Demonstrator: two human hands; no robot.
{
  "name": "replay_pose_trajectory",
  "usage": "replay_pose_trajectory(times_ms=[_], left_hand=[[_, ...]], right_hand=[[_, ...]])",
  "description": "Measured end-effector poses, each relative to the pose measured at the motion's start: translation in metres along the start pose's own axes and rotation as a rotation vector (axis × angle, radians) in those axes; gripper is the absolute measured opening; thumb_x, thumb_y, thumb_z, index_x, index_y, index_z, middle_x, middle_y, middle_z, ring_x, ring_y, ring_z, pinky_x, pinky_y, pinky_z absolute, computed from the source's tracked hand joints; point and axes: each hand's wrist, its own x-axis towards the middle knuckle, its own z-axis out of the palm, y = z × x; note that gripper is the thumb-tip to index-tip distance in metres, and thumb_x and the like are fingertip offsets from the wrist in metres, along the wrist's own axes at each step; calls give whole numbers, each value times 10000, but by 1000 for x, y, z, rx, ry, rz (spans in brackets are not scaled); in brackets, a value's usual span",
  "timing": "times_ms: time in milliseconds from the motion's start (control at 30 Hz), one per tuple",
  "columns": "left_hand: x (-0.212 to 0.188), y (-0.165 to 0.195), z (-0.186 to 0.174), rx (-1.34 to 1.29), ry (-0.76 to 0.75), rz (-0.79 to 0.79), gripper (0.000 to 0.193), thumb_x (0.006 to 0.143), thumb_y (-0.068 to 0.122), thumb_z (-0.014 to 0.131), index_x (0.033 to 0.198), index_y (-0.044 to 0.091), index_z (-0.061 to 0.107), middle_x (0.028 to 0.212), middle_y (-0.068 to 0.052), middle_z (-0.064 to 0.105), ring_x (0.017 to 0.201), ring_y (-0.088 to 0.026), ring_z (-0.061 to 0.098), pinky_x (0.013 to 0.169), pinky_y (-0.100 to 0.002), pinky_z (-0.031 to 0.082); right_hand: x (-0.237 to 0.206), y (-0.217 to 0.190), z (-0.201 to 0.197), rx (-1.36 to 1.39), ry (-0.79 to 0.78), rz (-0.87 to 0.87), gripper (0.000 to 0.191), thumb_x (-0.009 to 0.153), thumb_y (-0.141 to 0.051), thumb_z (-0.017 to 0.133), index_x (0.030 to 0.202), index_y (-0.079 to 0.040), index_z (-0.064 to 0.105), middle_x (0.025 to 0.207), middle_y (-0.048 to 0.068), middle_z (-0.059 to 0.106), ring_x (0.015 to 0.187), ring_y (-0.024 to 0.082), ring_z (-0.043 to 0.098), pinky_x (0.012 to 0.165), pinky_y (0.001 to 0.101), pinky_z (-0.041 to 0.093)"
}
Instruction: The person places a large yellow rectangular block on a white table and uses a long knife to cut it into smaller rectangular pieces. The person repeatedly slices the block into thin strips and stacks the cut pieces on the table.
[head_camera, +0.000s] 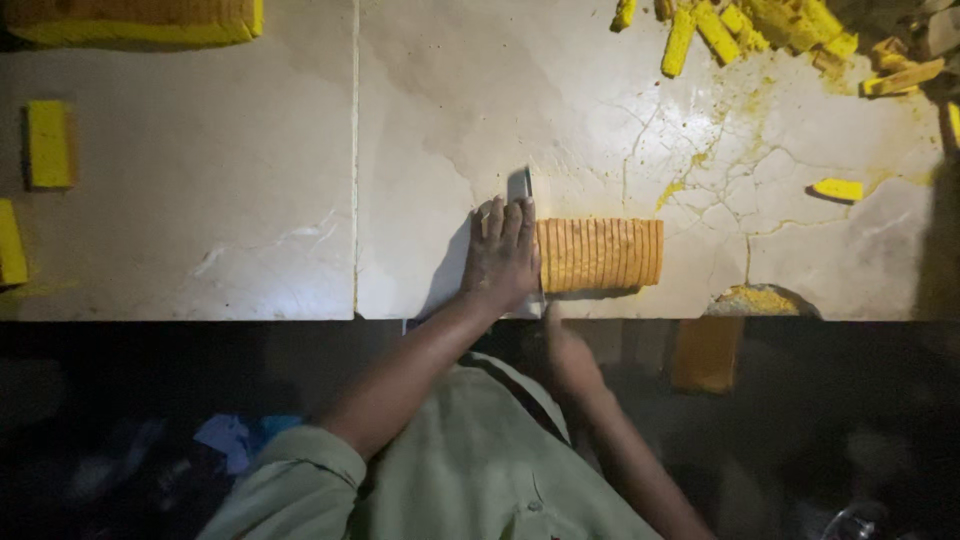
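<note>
A yellow-orange block (600, 255), scored into several thin slices, lies on the pale stone counter (430, 110) near its front edge. A knife blade (527, 186) stands against the block's left end, its tip pointing away from me. My left hand (500, 258) lies flat on the counter with fingers stretched out, pressed against the blade's left side. My right hand (566, 350) is in shadow at the counter's edge, closed around the knife's handle.
A large yellow slab (135, 22) sits at the far left, with yellow bars (48, 144) below it. A heap of cut yellow pieces (760, 28) fills the far right, one loose piece (838, 189) and crumbs (755, 298) nearer. The counter is cracked.
</note>
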Motion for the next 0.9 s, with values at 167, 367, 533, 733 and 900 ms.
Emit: replay_pose_trajectory(times_ms=[167, 367, 533, 733, 900], left_hand=[[-1, -9, -8, 84, -35, 35, 715, 991, 314, 488, 1551, -91, 304, 1623, -278, 273, 1544, -454, 159, 1235, -578, 178], [-10, -14, 1, -57, 76, 13, 657, 1038, 260, 475, 1591, -47, 297, 1631, -241, 313, 1563, -452, 173, 1287, -565, 212], [-9, -16, 14, -69, 75, 26, 714, 983, 261, 506, 1574, -73, 285, 1572, -282, 330, 1520, -474, 187, 1232, -579, 239], [-7, -16, 4, -88, 131, 47, 715, 988, 292, 516, 1546, -71, 254, 1598, -330, 270, 1529, -484, 150, 1228, -602, 208], [-10, -22, -8, -94, 34, 55, 709, 996, 240, 495, 1550, -128, 249, 1587, -341, 263, 1515, -512, 116, 1238, -568, 182]], right_hand=[[47, -51, -62, 24, 39, 10, 683, 812, -151, 687, 1362, 98, 369, 1023, 357, 693, 1025, 495, 677, 850, 542, 546], [-40, -70, -66, 78, -157, 251, 632, 1018, -195, 460, 1569, -19, 205, 1029, 339, 691, 926, 479, 716, 808, 537, 578], [-74, -40, -31, 63, -303, 227, 876, 803, -390, 717, 1443, -22, 246, 1043, 301, 715, 999, 462, 704, 816, 500, 591], [17, -34, -25, 39, -8, 46, 554, 941, -241, 568, 1343, 82, 365, 989, 318, 701, 931, 479, 704, 774, 528, 562], [44, -66, -60, 49, -12, 69, 571, 904, -189, 572, 1358, 83, 357, 999, 310, 707, 946, 442, 724, 781, 505, 585]])
